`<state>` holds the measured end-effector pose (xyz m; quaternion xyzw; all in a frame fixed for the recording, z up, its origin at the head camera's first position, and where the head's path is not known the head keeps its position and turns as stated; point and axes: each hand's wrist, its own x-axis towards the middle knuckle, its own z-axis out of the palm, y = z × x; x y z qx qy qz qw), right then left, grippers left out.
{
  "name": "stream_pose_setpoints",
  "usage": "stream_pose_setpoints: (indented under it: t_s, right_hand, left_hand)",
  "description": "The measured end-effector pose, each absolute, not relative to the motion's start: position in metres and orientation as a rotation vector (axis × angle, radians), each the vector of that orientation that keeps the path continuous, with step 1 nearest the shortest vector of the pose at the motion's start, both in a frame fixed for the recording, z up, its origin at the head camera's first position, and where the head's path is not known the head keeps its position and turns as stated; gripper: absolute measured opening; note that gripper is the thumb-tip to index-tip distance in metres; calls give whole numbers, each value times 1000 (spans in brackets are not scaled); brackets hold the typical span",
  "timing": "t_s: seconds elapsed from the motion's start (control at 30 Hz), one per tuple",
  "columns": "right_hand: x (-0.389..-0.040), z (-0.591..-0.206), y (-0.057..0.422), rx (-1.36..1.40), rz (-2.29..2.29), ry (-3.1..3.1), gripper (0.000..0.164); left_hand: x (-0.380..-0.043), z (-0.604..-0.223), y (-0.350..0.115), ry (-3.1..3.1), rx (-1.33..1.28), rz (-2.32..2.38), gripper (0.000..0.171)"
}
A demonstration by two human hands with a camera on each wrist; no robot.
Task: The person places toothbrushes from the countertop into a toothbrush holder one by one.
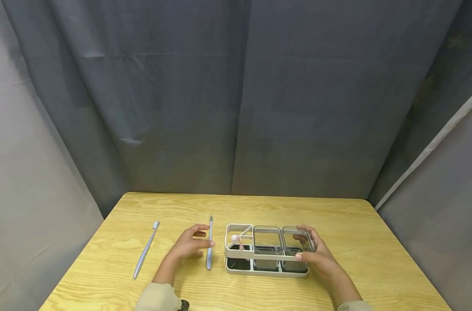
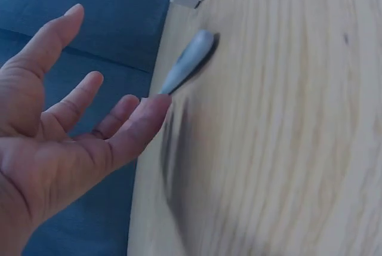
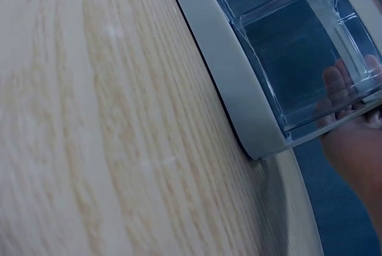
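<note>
A pale toothbrush holder [image 1: 265, 256] is set on the wood-grained desk [image 1: 259, 209], right of the middle. Its right end is gripped by the right hand [image 1: 322, 258]: the thumb is laid along the front, and the fingers are placed behind, where they are seen through the right clear cup [image 1: 298, 240]. The left clear cup [image 1: 268, 240] is seated just beside it in the same frame. In the leftmost compartment, a pink toothbrush [image 1: 240, 245] is held at a tilt, its white bristles uppermost.

To the left of the holder, a blue-grey toothbrush [image 1: 209, 260] is laid on the desk, its head pointed away from the person. The left hand [image 1: 188, 247] is held right at it, with thumb and fingers spread apart and nothing clasped; whether the brush is touched cannot be told. In the left wrist view, part of its handle is hidden by a fingertip. Farther left, well apart from the holder, a second blue-grey toothbrush [image 1: 145, 252] is laid aslant. The desk is backed by a dark grey curtain [image 1: 236, 99].
</note>
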<state>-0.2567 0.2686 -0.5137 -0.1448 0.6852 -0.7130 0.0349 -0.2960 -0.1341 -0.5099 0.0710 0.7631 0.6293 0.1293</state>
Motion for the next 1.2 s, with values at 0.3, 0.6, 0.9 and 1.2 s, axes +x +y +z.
stream_pose_setpoints:
  t_s: [0.3, 0.6, 0.9, 1.2]
  right_hand:
    - [-254, -513, 269, -473, -2199, 2104, 79]
    - [-253, -515, 268, -457, -2223, 2097, 79]
    - [-254, -517, 268, -437, -2208, 2114, 80]
    - [-254, -518, 270, -435, -2233, 2107, 79]
  left_hand:
    - [-304, -526, -131, 2153, 143, 1843, 82]
    - [-314, -533, -125, 2149, 100, 1853, 79]
    - [-319, -538, -121, 2202, 78, 1826, 73]
    - [-321, -542, -112, 2312, 27, 1785, 70]
